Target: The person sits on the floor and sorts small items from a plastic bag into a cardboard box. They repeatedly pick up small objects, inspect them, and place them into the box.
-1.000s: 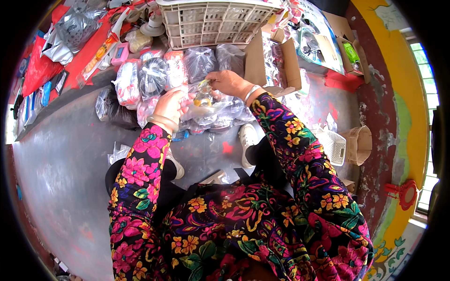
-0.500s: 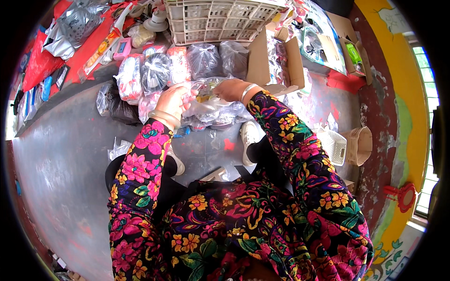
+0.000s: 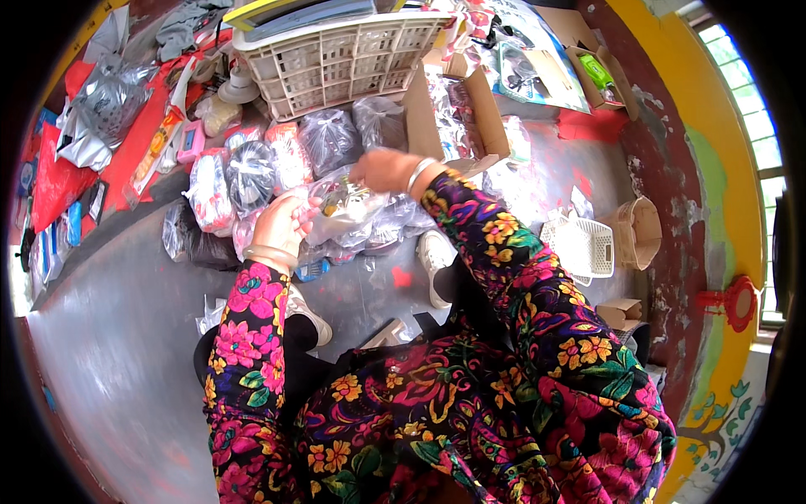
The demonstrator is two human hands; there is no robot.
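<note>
While you crouch over the grey floor (image 3: 126, 361), your left hand (image 3: 281, 223) and right hand (image 3: 384, 168) share one clear plastic bag (image 3: 346, 204) with small dark items inside. Your left fingers (image 3: 304, 220) curl closed on its near edge; your right fingers pinch its top corner. The bag hangs between your hands, just above a heap of similar filled bags (image 3: 252, 172) lying on the floor. Beyond the heap stands a white plastic crate (image 3: 336, 63), with an open cardboard box (image 3: 457, 109) beside it. A small white basket (image 3: 579, 246) sits well apart to your right.
</note>
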